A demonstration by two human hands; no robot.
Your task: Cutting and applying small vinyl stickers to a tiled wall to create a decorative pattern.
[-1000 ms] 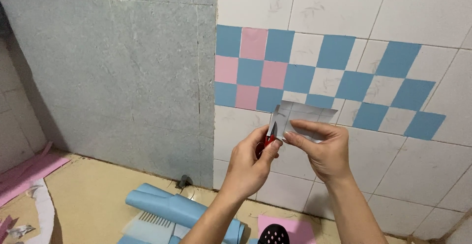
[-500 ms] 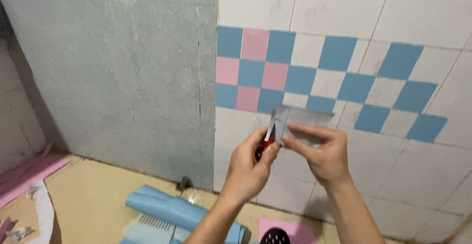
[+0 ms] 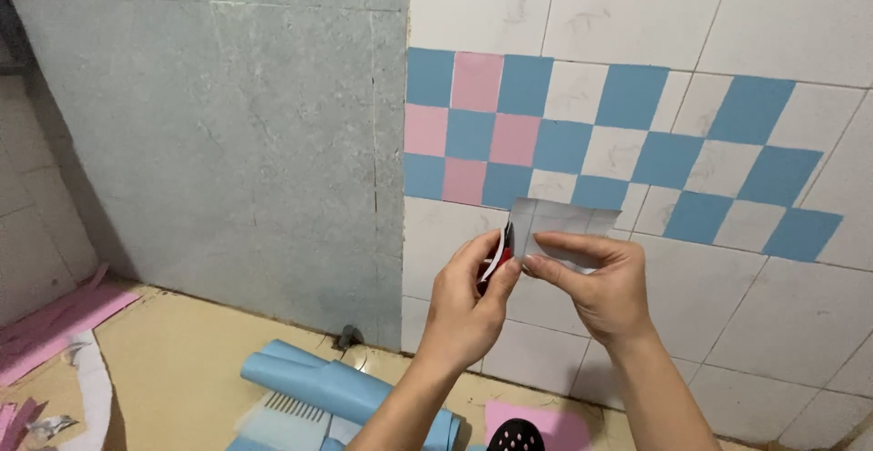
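Both hands are up in front of the tiled wall. The left hand has its grip closed around a small red-handled cutter, with the pale blade edge peeking out beside the thumb. The right hand pinches a thin grey sheet between thumb and fingers, holding it up just below the blue and pink squares stuck on the glossy white tiles. The sheet looks flimsy and slightly creased, so keeping it taut with a pinch close to the blade seems the way to get a clean line; a slack edge would likely tear or wander. The blade meets the sheet's left edge, though how deep it sits is hard to tell.

Left of the tiles, the wall is rough grey cement. Down on the beige floor lie a soft blue roll, pink offcuts and another pink piece.
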